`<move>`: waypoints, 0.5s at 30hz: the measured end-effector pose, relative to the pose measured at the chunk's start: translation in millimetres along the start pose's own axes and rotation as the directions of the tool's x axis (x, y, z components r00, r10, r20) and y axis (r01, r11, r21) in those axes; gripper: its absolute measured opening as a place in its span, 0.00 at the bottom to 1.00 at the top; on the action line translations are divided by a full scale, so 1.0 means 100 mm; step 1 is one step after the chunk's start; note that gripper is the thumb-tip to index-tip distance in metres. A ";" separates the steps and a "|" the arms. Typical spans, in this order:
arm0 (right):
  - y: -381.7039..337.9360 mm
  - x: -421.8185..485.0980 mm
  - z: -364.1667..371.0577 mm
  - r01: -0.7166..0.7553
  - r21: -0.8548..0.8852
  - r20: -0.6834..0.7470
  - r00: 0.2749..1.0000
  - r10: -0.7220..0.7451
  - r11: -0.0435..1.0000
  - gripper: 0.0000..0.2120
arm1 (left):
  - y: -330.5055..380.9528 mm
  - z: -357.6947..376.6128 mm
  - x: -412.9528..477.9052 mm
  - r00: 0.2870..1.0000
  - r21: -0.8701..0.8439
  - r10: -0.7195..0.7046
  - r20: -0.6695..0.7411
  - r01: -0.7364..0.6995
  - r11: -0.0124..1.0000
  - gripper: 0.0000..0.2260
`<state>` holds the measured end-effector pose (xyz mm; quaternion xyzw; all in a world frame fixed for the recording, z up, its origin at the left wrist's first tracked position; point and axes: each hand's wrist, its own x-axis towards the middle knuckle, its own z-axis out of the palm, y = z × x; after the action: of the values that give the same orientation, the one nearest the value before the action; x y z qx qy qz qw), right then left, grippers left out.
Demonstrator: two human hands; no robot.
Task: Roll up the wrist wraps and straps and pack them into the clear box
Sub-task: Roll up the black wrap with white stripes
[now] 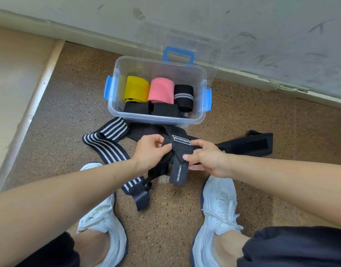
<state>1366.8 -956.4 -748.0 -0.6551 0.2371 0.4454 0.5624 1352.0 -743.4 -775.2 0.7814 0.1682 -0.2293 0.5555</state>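
A black wrist strap (182, 145) with a white label is held above the floor between my hands. My left hand (151, 150) pinches its left side, and my right hand (206, 158) grips its right side, with a labelled tail hanging down. A black-and-white striped wrap (108, 145) lies unrolled on the floor to the left. Another black strap (250, 144) stretches out to the right. The clear box (201, 74) with blue latches stands open just beyond, holding a yellow roll (137, 88), a pink roll (161, 90), a striped black roll (183, 96) and two black rolls (150, 108).
The box's clear lid (177, 42) with a blue handle leans against the wall behind it. My white shoes (218, 209) stand on the speckled brown floor on either side of the straps. A pale raised ledge (21, 89) runs along the left.
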 end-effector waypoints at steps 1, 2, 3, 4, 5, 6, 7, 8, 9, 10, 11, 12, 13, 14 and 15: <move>0.01 0.00 0.00 0.000 -0.022 -0.013 1.000 0.000 1.000 0.22 | -0.02 -0.01 0.01 1.000 0.037 0.007 0.010 -0.007 0.999 0.16; 0.00 0.00 -0.02 0.004 -0.046 -0.027 1.000 -0.005 0.999 0.18 | -0.04 -0.04 0.02 1.000 0.096 0.019 0.016 -0.021 0.995 0.13; -0.01 0.00 -0.06 0.008 -0.080 -0.039 0.999 -0.011 0.997 0.14 | -0.08 -0.08 0.03 0.999 0.170 0.036 0.021 -0.039 0.985 0.12; -0.03 0.01 -0.13 0.009 -0.126 -0.057 0.998 -0.017 0.992 0.10 | -0.13 -0.16 0.04 0.999 0.250 0.049 0.013 -0.051 0.967 0.13; -0.05 0.02 -0.23 0.003 -0.187 -0.080 0.997 -0.019 0.982 0.07 | -0.18 -0.25 0.05 0.998 0.330 0.056 -0.001 -0.053 0.943 0.13; -0.07 0.02 -0.34 -0.009 -0.254 -0.103 0.995 -0.018 0.967 0.05 | -0.26 -0.36 0.07 0.999 0.401 0.049 -0.009 -0.041 0.915 0.14; -0.08 0.01 -0.46 -0.024 -0.327 -0.123 0.992 -0.018 0.945 0.03 | -0.33 -0.48 0.08 0.999 0.463 0.034 0.004 -0.032 0.886 0.14; -0.09 0.01 -0.58 -0.031 -0.406 -0.136 0.990 -0.027 0.913 0.02 | -0.37 -0.59 0.09 0.999 0.509 0.010 0.045 -0.032 0.860 0.13; -0.11 -0.01 -0.69 -0.027 -0.486 -0.139 0.989 -0.046 0.874 0.02 | -0.39 -0.68 0.09 0.994 0.541 -0.012 0.110 -0.050 0.840 0.12; -0.12 -0.02 -0.78 -0.015 -0.554 -0.128 0.989 -0.067 0.833 0.03 | -0.39 -0.75 0.09 0.985 0.579 -0.013 0.173 -0.091 0.810 0.09; -0.14 -0.03 -0.85 0.000 -0.602 -0.108 0.991 -0.081 0.798 0.03 | -0.37 -0.80 0.09 0.976 0.634 0.022 0.217 -0.158 0.757 0.08; -0.16 -0.05 -0.89 0.010 -0.629 -0.086 0.993 -0.082 0.778 0.02 | -0.36 -0.85 0.09 0.966 0.697 0.095 0.242 -0.242 0.675 0.09; -0.19 -0.07 -0.91 0.016 -0.638 -0.062 0.995 -0.072 0.770 0.02 | -0.35 -0.90 0.10 0.942 0.749 0.202 0.268 -0.336 0.571 0.13; -0.21 -0.08 -0.92 0.019 -0.643 -0.034 0.998 -0.053 0.766 0.04 | -0.37 -0.97 0.11 0.901 0.790 0.297 0.315 -0.423 0.445 0.16; -0.23 -0.08 -0.91 0.023 -0.647 0.004 1.000 -0.027 0.762 0.08 | -0.39 -1.04 0.12 0.857 0.819 0.343 0.383 -0.487 0.303 0.19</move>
<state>1410.8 -1038.6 -731.8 -0.8133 0.0616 0.4903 0.3072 1359.9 -632.4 -784.3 0.9513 -0.2258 -0.1833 0.1027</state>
